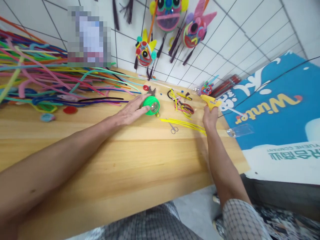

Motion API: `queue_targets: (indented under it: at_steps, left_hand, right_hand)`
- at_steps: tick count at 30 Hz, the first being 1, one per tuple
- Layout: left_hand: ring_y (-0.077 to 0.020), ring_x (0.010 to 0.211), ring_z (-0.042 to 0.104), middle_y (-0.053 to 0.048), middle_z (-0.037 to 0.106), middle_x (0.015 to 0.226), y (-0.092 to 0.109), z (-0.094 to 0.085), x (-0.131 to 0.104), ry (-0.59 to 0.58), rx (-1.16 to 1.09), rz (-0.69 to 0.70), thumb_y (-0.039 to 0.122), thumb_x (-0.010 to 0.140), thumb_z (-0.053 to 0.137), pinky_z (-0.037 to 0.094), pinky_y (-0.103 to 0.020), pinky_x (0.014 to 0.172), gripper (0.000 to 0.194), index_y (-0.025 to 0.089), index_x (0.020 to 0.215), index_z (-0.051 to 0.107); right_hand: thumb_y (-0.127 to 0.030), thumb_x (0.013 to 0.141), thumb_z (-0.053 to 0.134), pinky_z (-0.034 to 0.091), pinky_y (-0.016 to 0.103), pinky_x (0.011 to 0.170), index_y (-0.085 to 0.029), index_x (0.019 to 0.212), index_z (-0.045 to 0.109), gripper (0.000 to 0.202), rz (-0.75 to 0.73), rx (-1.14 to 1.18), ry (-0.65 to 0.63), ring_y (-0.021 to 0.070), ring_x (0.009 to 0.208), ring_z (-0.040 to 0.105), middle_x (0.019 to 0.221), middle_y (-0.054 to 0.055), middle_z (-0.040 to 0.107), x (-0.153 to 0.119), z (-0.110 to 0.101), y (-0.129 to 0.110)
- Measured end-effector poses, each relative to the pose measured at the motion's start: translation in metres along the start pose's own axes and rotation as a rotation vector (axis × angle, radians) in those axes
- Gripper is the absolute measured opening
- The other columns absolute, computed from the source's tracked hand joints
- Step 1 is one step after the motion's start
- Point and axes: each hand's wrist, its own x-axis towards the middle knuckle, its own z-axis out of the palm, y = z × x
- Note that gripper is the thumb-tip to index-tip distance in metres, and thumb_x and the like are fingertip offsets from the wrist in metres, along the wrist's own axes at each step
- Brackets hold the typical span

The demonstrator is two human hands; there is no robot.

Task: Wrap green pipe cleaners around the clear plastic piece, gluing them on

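Observation:
My left hand [133,109] is closed around the edge of a round green piece [149,112] with a clear, shiny middle, thumb lying on its near side. Just behind it, the dark jaws of pliers [151,90] show on the wooden table [130,160]. On the right, my right hand [210,117] grips a yellow hot glue gun [210,102], and a pale glue stick [233,111] sticks out towards the right. Yellow pipe cleaners [185,124] and small scissors [173,128] lie between the hands.
A heap of coloured pipe cleaners [50,80] covers the back left. Colourful fish-like ornaments [145,53] hang at the tiled wall. A clear bottle [241,130] lies at the right by a blue printed board [282,100], crossed by a black cord.

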Motion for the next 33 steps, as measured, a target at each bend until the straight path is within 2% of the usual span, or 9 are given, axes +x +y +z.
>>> queue_targets:
  at_steps: [3,8,11,14,16,19,24,28,33]
  left_hand:
    - [-0.0389,0.154,0.057,-0.011,0.064,0.163,-0.001,0.0,0.0,0.005,-0.006,-0.001,0.079,0.1,0.056,0.042,-0.058,0.134,0.076,0.031,0.159,0.058]
    - [-0.0391,0.157,0.054,-0.011,0.061,0.165,0.001,0.0,-0.001,0.001,-0.005,-0.01,0.077,0.101,0.056,0.039,-0.059,0.136,0.075,0.03,0.16,0.058]
    - [-0.0391,0.158,0.053,-0.011,0.06,0.167,0.002,0.0,-0.001,0.004,0.001,-0.017,0.075,0.101,0.056,0.039,-0.059,0.136,0.075,0.029,0.16,0.058]
    - [-0.0378,0.159,0.053,-0.01,0.059,0.168,0.002,-0.001,-0.001,-0.007,0.005,-0.017,0.075,0.102,0.053,0.039,-0.057,0.137,0.075,0.03,0.161,0.057]
    - [-0.0371,0.159,0.052,-0.01,0.059,0.168,0.002,-0.001,-0.001,-0.015,0.004,-0.019,0.076,0.102,0.052,0.038,-0.055,0.138,0.076,0.029,0.162,0.057]
    - [-0.0383,0.159,0.052,-0.01,0.058,0.169,0.003,-0.001,-0.002,-0.002,-0.003,-0.025,0.075,0.102,0.053,0.036,-0.058,0.138,0.075,0.029,0.161,0.057]
    - [-0.0363,0.159,0.052,-0.01,0.058,0.169,0.005,-0.001,-0.001,-0.015,0.006,-0.044,0.072,0.103,0.054,0.036,-0.056,0.139,0.074,0.029,0.163,0.056]
    - [-0.0381,0.157,0.053,-0.014,0.058,0.168,0.008,-0.003,-0.002,-0.048,0.026,-0.056,0.068,0.103,0.053,0.037,-0.059,0.137,0.076,0.022,0.164,0.054]
    - [-0.0376,0.16,0.05,-0.01,0.055,0.172,0.01,-0.004,-0.002,-0.05,0.037,-0.054,0.069,0.104,0.054,0.035,-0.057,0.138,0.074,0.026,0.165,0.053]
  right_hand:
    - [-0.027,0.1,0.055,0.053,0.048,0.11,-0.008,0.14,0.062,0.045,0.22,-0.081,-0.037,0.035,0.126,0.07,0.135,0.026,0.073,0.002,-0.003,0.004]
    - [-0.026,0.098,0.059,0.054,0.053,0.108,-0.003,0.132,0.068,0.042,0.307,-0.147,-0.11,0.0392,0.12,0.071,0.131,0.031,0.073,-0.01,0.0,0.007]
    - [-0.03,0.092,0.07,0.051,0.055,0.115,-0.003,0.13,0.07,0.046,0.242,-0.216,-0.136,0.0411,0.128,0.067,0.133,0.032,0.071,-0.022,-0.012,0.015]
    - [-0.032,0.088,0.074,0.048,0.06,0.118,-0.006,0.128,0.07,0.048,0.021,-0.286,-0.095,0.0418,0.131,0.064,0.132,0.03,0.071,-0.043,-0.03,0.012]
    - [-0.035,0.091,0.071,0.052,0.06,0.114,-0.013,0.127,0.071,0.042,-0.178,-0.159,-0.078,0.0372,0.121,0.068,0.127,0.023,0.074,-0.063,-0.037,-0.006]
    - [-0.042,0.097,0.068,0.059,0.053,0.104,-0.021,0.126,0.071,0.035,-0.465,0.145,-0.204,0.029,0.104,0.072,0.123,0.014,0.076,-0.094,-0.029,-0.059]
    - [-0.042,0.099,0.071,0.061,0.048,0.101,-0.024,0.141,0.062,0.046,-0.578,0.414,-0.37,0.0263,0.108,0.071,0.131,0.012,0.072,-0.13,0.018,-0.139]
    - [-0.04,0.098,0.073,0.062,0.047,0.097,-0.026,0.144,0.06,0.049,-0.538,0.492,-0.404,0.0251,0.101,0.069,0.126,0.01,0.07,-0.142,0.043,-0.15]
    - [-0.041,0.101,0.071,0.063,0.044,0.098,-0.028,0.141,0.062,0.043,-0.525,0.555,-0.415,0.0249,0.106,0.069,0.124,0.008,0.069,-0.143,0.049,-0.145]
